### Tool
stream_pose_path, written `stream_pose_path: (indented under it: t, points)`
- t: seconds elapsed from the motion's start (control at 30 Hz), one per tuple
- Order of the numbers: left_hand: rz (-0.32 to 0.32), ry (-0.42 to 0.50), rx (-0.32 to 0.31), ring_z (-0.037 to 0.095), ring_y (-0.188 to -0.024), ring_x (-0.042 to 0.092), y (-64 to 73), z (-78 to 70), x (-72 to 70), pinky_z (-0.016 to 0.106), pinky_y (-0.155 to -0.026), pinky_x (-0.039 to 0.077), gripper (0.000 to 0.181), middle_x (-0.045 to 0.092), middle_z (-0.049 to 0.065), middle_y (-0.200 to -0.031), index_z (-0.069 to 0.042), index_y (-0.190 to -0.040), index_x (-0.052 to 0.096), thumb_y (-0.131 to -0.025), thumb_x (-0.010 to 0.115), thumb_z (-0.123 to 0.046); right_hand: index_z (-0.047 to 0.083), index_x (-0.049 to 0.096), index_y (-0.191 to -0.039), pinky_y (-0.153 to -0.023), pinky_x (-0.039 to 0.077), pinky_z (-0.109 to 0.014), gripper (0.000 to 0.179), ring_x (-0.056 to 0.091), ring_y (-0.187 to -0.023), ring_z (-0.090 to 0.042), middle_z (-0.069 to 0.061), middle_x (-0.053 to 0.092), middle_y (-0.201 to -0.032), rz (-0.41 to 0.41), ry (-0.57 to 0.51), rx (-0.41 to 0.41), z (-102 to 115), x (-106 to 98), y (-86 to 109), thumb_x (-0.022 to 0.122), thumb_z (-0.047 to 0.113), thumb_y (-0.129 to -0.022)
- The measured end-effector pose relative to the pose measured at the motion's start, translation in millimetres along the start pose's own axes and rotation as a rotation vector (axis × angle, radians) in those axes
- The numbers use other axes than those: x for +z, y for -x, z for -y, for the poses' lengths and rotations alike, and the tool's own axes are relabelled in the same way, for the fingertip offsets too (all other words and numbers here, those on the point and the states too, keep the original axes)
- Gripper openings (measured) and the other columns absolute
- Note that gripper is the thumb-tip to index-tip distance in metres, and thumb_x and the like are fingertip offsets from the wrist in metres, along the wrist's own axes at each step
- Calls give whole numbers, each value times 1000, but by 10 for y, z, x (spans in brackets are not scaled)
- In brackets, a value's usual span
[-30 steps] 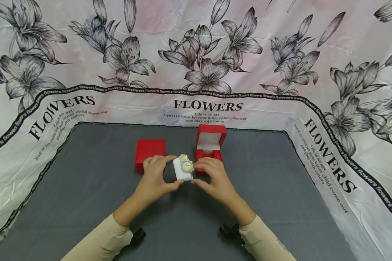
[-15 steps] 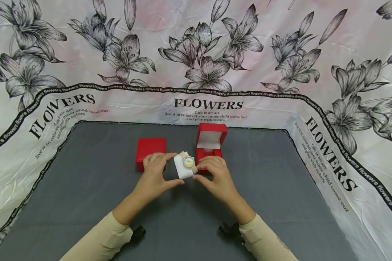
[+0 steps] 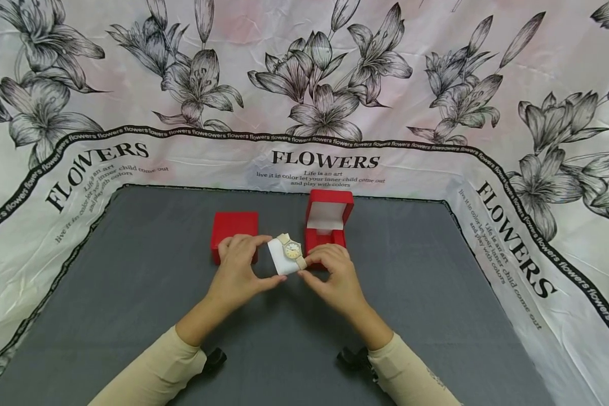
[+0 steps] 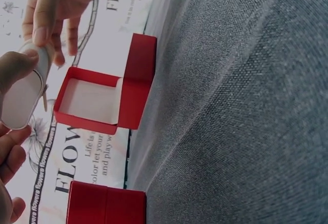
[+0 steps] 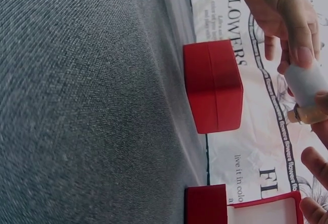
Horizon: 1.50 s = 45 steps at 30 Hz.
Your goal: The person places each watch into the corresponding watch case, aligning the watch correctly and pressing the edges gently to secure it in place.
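A cream-strapped wristwatch [image 3: 292, 250] with a round pale dial lies around a white watch cushion [image 3: 281, 260], held up over the table's middle. My left hand [image 3: 235, 268] pinches the cushion's left end between thumb and fingers. At the opposite end, my right hand [image 3: 336, 278] pinches the strap end where it meets the cushion. In the left wrist view the cushion's flat oval side [image 4: 21, 101] faces the camera. Behind my right hand stands an open red box [image 3: 330, 204] with a white-lined lid; its front is partly hidden by my fingers.
A closed red box [image 3: 235, 224] stands behind my left hand. Grey cloth [image 3: 416, 293] covers the table, bordered by a white floral cloth [image 3: 325, 160] printed with FLOWERS. Black wrist straps [image 3: 353, 358] show at both cuffs.
The watch and cushion have risen slightly and turned a little between my hands, so the dial faces up more clearly. The head view has shifted slightly; both boxes stay put.
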<state>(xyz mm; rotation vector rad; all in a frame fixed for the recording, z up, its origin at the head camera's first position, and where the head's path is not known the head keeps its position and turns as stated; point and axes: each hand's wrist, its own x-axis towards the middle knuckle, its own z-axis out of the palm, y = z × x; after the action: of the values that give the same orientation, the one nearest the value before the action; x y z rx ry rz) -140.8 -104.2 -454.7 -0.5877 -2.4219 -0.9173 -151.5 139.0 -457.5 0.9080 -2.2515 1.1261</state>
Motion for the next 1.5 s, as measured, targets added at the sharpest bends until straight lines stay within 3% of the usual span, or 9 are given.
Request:
stream_pose_path:
  t: [0.37,0.6,0.8,0.9,1.17,1.5]
  points:
    - [-2,3,-4,21,-106,54,-5,9,-32,51,-100,32,81,70,6,-101,-9,-130,62,-63,99,-37,14,76,-96,-92,46,-41,25,65,-95,-17,0,75,-99,2,1,10,19,49,13,91,11,-76]
    - [108,57,31,19,-114,52,-37,57,-61,45,-96,44,82,67,6,-123,-10,-138,59,-69,97,-33,13,78,-105,-98,49,-40,27,65,-108,-20,-3,74,-109,148,-36,-36,-45,-84,-3,87,8,-80]
    - [184,90,127,18,-118,53,-53,70,-108,48,-101,44,80,67,2,-127,-10,-138,60,-70,96,-30,16,60,-142,-109,46,-46,71,52,-132,-20,-2,60,-141,286,-34,45,-87,-186,-45,90,21,-78]
    - [199,105,158,19,-119,53,-55,60,-126,49,-101,44,81,68,2,-126,-10,-139,59,-70,96,-29,18,50,-151,-112,43,-50,85,46,-138,-22,-2,53,-150,319,-29,32,-83,-199,-68,91,24,-77]
    - [218,113,202,18,-117,55,-25,3,-93,44,-98,49,80,68,3,-126,-9,-137,60,-70,97,-30,12,50,-149,-112,41,-46,84,45,-138,-24,-5,53,-147,351,11,-78,-89,-220,-27,92,27,-77]
    - [214,168,186,16,-117,54,-47,-11,-104,44,-96,50,81,67,1,-125,-11,-139,59,-69,97,-28,13,46,-146,-112,41,-47,86,43,-137,-22,-4,50,-146,357,24,-51,-103,-232,-41,92,30,-76]
